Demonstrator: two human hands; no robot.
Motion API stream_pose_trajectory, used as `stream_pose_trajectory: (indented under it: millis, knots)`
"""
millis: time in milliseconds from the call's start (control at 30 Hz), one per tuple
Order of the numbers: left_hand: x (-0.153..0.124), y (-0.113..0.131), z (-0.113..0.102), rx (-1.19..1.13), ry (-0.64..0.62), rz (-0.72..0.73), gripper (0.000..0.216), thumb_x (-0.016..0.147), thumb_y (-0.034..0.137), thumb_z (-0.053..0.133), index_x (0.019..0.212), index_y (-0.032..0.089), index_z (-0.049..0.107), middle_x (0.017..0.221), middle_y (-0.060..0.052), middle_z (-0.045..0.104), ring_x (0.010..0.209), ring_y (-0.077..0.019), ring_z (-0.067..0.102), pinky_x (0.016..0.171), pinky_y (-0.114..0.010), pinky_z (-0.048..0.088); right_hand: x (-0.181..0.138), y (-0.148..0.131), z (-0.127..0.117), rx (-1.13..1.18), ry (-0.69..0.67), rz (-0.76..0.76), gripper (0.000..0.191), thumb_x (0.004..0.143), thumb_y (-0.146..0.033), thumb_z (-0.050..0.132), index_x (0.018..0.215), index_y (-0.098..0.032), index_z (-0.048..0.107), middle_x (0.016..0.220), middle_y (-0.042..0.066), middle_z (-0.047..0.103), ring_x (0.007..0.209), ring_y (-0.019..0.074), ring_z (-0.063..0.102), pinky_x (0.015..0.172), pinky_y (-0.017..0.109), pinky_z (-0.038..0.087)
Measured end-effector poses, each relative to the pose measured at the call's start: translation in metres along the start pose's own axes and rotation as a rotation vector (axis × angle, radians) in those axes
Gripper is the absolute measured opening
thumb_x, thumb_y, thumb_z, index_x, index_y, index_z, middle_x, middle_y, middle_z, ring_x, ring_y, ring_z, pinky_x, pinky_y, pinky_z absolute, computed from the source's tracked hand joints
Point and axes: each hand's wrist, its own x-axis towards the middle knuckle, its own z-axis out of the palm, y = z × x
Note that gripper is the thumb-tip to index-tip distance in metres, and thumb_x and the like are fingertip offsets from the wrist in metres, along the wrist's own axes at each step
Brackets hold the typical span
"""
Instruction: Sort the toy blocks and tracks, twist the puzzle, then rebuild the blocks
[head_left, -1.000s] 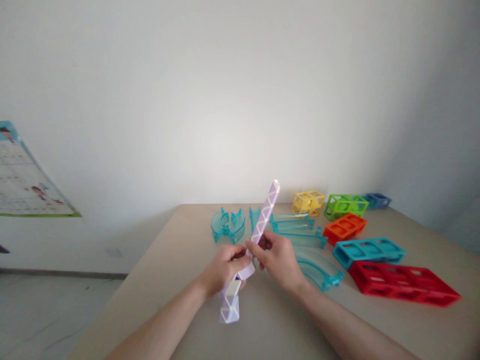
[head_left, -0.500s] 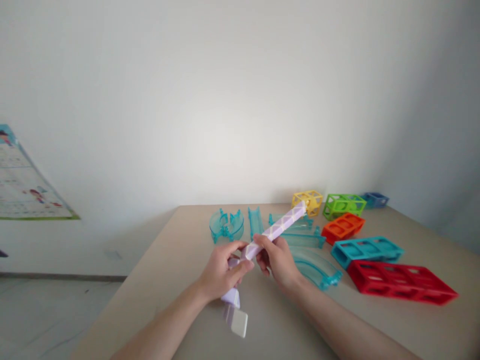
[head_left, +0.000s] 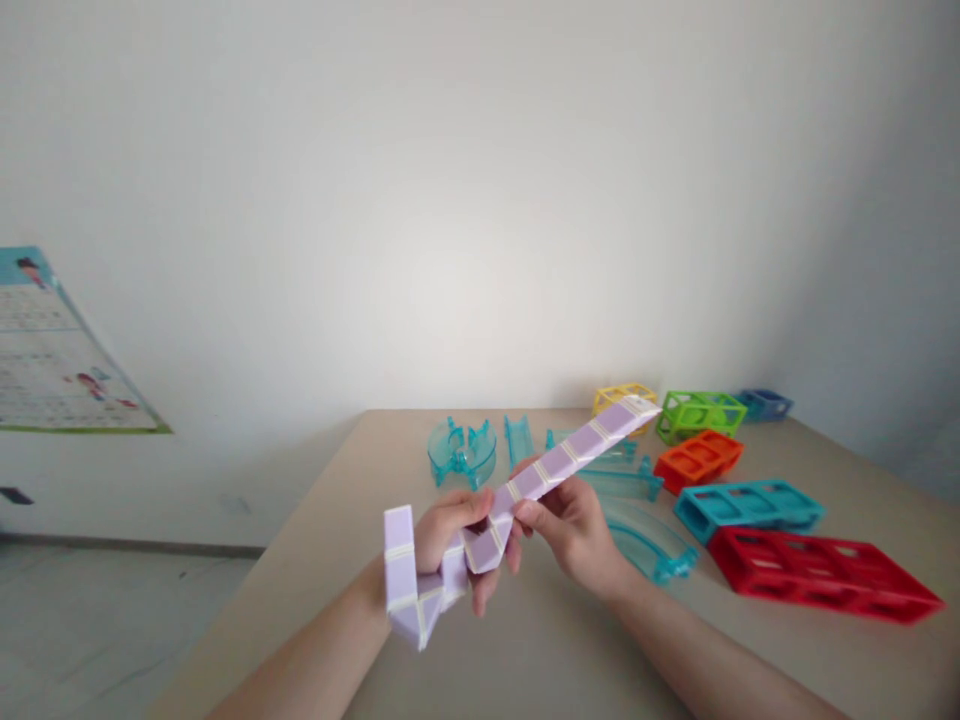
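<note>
A lilac and white snake puzzle [head_left: 564,460] is held in the air above the table by both hands. Its long straight part slants up to the right, while the lower end bends into a hook near my left wrist. My left hand [head_left: 442,530] grips the puzzle around its bent middle, thumb on top. Just to the right, my right hand [head_left: 566,525] pinches the base of the straight part, with the thumb in front and the other fingers partly hidden behind it.
On the table [head_left: 315,540] lie clear teal track pieces [head_left: 463,452] behind my hands. To the right stand open-frame blocks: red [head_left: 825,572], teal [head_left: 750,505], orange [head_left: 699,460], green [head_left: 703,415], yellow [head_left: 622,396] and blue [head_left: 766,404]. A poster [head_left: 67,350] hangs on the left wall.
The snake puzzle has been turned over; its lower end, which hung below my left hand, now sticks up left of it as a hook. Both hands still hold it.
</note>
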Motion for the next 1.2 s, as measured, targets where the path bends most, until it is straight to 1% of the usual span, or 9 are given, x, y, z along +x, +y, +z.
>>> stream_pose_trajectory:
  millis: [133, 200, 267, 400, 567, 800, 1033, 1133, 1200]
  knots:
    - [-0.002, 0.000, 0.000, -0.164, -0.082, -0.143, 0.052, 0.088, 0.056, 0.035, 0.089, 0.011, 0.060, 0.054, -0.004, 0.060, 0.038, -0.0169, 0.058, 0.034, -0.025, 0.045, -0.003, -0.007, -0.001, -0.217, 0.103, -0.229, 0.016, 0.078, -0.028, 0.069, 0.088, -0.022, 0.059, 0.094, 0.007, 0.060, 0.088, 0.0221, 0.059, 0.077, 0.035, 0.047]
    - [-0.002, 0.000, 0.003, -0.182, -0.068, -0.142, 0.053, 0.089, 0.057, 0.033, 0.089, 0.011, 0.059, 0.052, -0.003, 0.059, 0.038, -0.0170, 0.057, 0.034, -0.025, 0.045, -0.004, -0.007, -0.002, -0.259, 0.091, -0.280, 0.016, 0.078, -0.028, 0.069, 0.091, -0.023, 0.060, 0.098, 0.008, 0.059, 0.097, 0.0243, 0.056, 0.085, 0.038, 0.045]
    - [-0.001, -0.001, 0.006, -0.148, -0.006, -0.041, 0.052, 0.090, 0.055, 0.032, 0.085, 0.011, 0.059, 0.052, -0.004, 0.059, 0.036, -0.0151, 0.054, 0.034, -0.026, 0.046, -0.003, -0.005, -0.002, -0.208, 0.095, -0.259, 0.021, 0.079, -0.032, 0.067, 0.098, -0.024, 0.061, 0.101, 0.008, 0.059, 0.094, 0.0243, 0.056, 0.083, 0.038, 0.046]
    - [0.004, -0.005, 0.005, -0.080, 0.139, 0.179, 0.045, 0.092, 0.050, 0.036, 0.088, 0.011, 0.058, 0.055, -0.004, 0.061, 0.034, -0.0112, 0.049, 0.036, -0.026, 0.050, 0.001, 0.001, 0.002, 0.099, 0.245, -0.092, 0.026, 0.079, -0.040, 0.067, 0.098, -0.022, 0.064, 0.091, 0.006, 0.059, 0.065, 0.0158, 0.052, 0.059, 0.031, 0.044]
    - [0.006, -0.011, -0.002, -0.185, 0.057, 0.200, 0.044, 0.092, 0.050, 0.035, 0.093, 0.012, 0.057, 0.058, -0.004, 0.062, 0.035, -0.0098, 0.048, 0.036, -0.025, 0.050, 0.004, 0.002, 0.006, 0.311, 0.239, 0.040, 0.031, 0.071, -0.038, 0.075, 0.094, -0.020, 0.067, 0.067, 0.002, 0.058, 0.062, 0.0159, 0.051, 0.058, 0.030, 0.043]
    - [0.007, -0.016, -0.004, -0.317, -0.137, 0.131, 0.047, 0.096, 0.046, 0.025, 0.097, 0.012, 0.057, 0.059, -0.003, 0.060, 0.038, -0.0083, 0.048, 0.040, -0.022, 0.051, 0.000, -0.005, 0.005, 0.103, 0.245, -0.139, 0.020, 0.074, -0.025, 0.073, 0.094, -0.022, 0.068, 0.091, 0.003, 0.064, 0.071, 0.0155, 0.057, 0.065, 0.030, 0.047]
    - [0.012, -0.021, -0.009, -0.375, -0.195, 0.153, 0.054, 0.096, 0.048, 0.019, 0.100, 0.012, 0.058, 0.062, -0.004, 0.061, 0.040, -0.0085, 0.050, 0.041, -0.022, 0.053, -0.002, -0.011, 0.015, 0.037, 0.304, -0.165, 0.018, 0.078, -0.026, 0.070, 0.094, -0.019, 0.066, 0.075, 0.002, 0.065, 0.061, 0.0149, 0.060, 0.060, 0.029, 0.051]
    - [0.010, -0.022, -0.006, -0.384, -0.233, 0.141, 0.054, 0.096, 0.048, 0.020, 0.100, 0.011, 0.058, 0.061, -0.004, 0.060, 0.039, -0.0082, 0.049, 0.041, -0.022, 0.053, -0.004, -0.008, 0.017, 0.013, 0.325, -0.163, 0.019, 0.080, -0.028, 0.069, 0.095, -0.019, 0.066, 0.078, 0.004, 0.067, 0.063, 0.0161, 0.061, 0.060, 0.030, 0.052]
    - [0.008, -0.022, 0.000, -0.444, -0.233, 0.185, 0.047, 0.097, 0.042, 0.025, 0.100, 0.009, 0.058, 0.061, -0.003, 0.057, 0.040, -0.0069, 0.048, 0.039, -0.017, 0.050, -0.005, -0.006, 0.017, -0.071, 0.355, -0.199, 0.017, 0.080, -0.026, 0.068, 0.095, -0.020, 0.068, 0.084, 0.005, 0.069, 0.073, 0.0194, 0.064, 0.068, 0.032, 0.052]
